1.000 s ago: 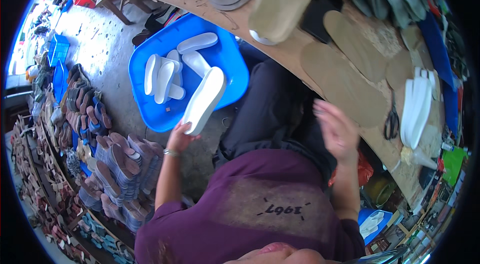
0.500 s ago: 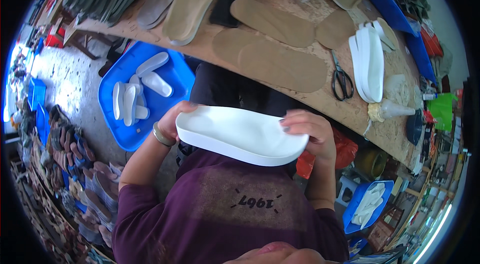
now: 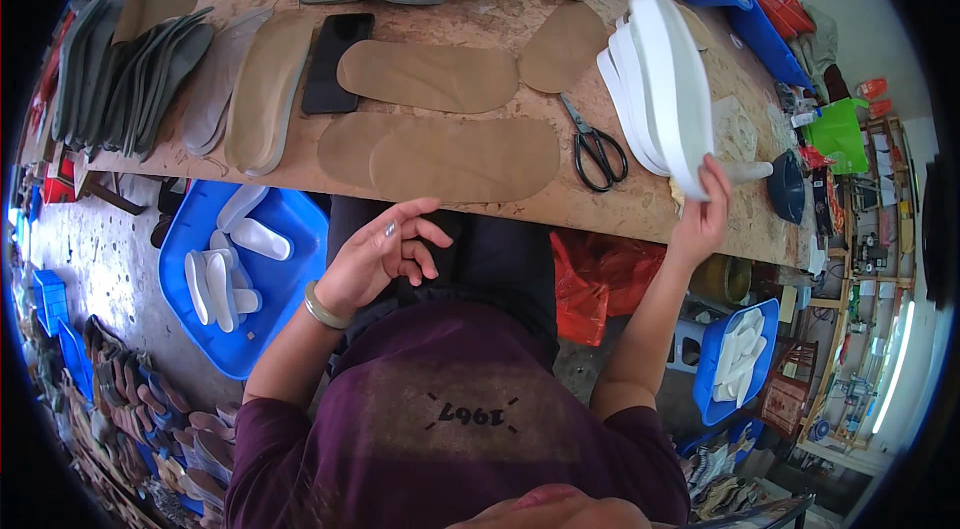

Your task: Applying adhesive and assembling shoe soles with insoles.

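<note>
My right hand (image 3: 700,214) grips a white shoe sole (image 3: 672,89) by its near end and holds it on edge over the right part of the wooden workbench (image 3: 470,24), against a small stack of white soles (image 3: 625,104). My left hand (image 3: 385,254) is empty, fingers loosely apart, hovering over my lap just below the bench edge. Tan insole pieces (image 3: 465,159) lie flat on the bench in front of me, with black scissors (image 3: 598,151) to their right.
A black phone (image 3: 337,61) lies on the bench beside tan and grey insoles (image 3: 150,69). A blue tray (image 3: 240,274) of white soles sits on the floor at my left; another blue bin (image 3: 735,359) is at my right. Footwear is piled at the lower left.
The white sole went from the left floor tray, through both hands at my lap, to the stack on the right of the bench. My left hand has let go of it.
</note>
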Demonstrator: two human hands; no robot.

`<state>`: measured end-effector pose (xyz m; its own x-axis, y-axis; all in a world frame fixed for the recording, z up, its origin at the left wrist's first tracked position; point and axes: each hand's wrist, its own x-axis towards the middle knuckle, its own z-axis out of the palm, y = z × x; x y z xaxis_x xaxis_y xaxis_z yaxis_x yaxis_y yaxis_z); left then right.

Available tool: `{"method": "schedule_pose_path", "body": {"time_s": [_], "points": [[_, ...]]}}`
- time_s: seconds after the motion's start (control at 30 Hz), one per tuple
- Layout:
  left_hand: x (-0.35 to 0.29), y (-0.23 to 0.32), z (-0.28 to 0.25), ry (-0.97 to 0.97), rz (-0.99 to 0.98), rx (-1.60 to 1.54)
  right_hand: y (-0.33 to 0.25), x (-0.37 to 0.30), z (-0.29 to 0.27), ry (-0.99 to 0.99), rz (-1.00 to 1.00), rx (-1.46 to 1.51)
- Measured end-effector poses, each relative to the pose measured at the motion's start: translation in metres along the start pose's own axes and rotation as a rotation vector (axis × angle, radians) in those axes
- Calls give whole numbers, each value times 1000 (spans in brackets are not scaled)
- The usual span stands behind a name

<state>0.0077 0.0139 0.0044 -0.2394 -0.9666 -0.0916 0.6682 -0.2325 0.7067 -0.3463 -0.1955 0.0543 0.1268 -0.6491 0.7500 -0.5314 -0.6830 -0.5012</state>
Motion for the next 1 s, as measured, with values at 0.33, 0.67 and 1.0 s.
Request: {"method": "schedule_pose_path", "body": {"time_s": [0.33, 0.67, 1.0], "points": [[-153, -95, -161, 1245, 133, 146, 71, 10, -22, -128, -139, -368], [-241, -218, -428, 2002, -399, 220, -116, -17, 140, -442, -433, -222], [-159, -256, -543, 1957, -859, 638, -199, -24, 157, -731, -345, -108]]}}
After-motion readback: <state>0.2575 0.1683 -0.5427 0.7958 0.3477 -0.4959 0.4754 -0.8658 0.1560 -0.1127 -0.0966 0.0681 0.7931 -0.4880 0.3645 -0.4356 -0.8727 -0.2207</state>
